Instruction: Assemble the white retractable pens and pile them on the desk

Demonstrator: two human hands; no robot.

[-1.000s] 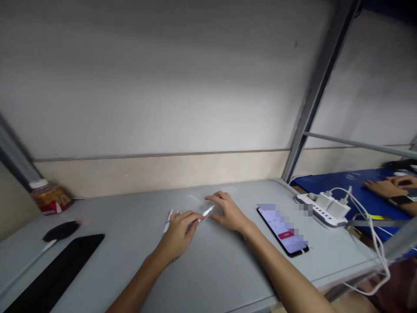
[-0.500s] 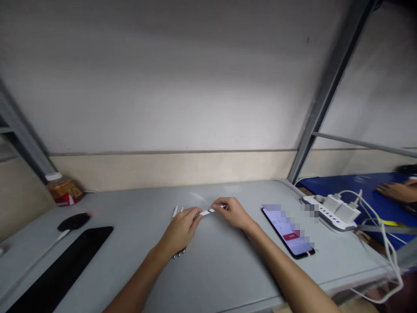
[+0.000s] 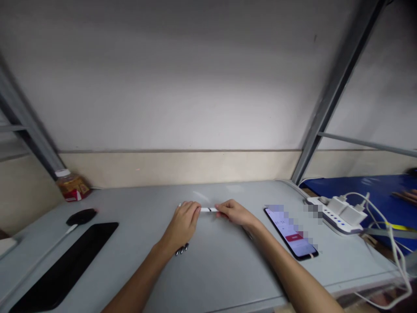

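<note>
A slim white pen (image 3: 205,210) with a black mark lies level between my two hands, above the grey desk. My left hand (image 3: 184,221) is closed on its left end, fingers pinched together. On the other end, the thumb and fingers of my right hand (image 3: 232,211) grip it. Under my left wrist, several silver-tipped pens (image 3: 181,250) lie side by side; my hand hides most of their length.
Right of my hands lies a phone (image 3: 291,234) with its screen lit. Beyond it sits a white power strip (image 3: 335,217) with chargers and cables. At left are a black mouse-shaped object (image 3: 81,216), a dark flat slab (image 3: 68,265) and a bottle (image 3: 72,187). Another person's hand (image 3: 405,196) shows at far right.
My right hand has shifted slightly right along the pen, and its fingers now point left. The pen is more level. The whole view has turned slightly left.
</note>
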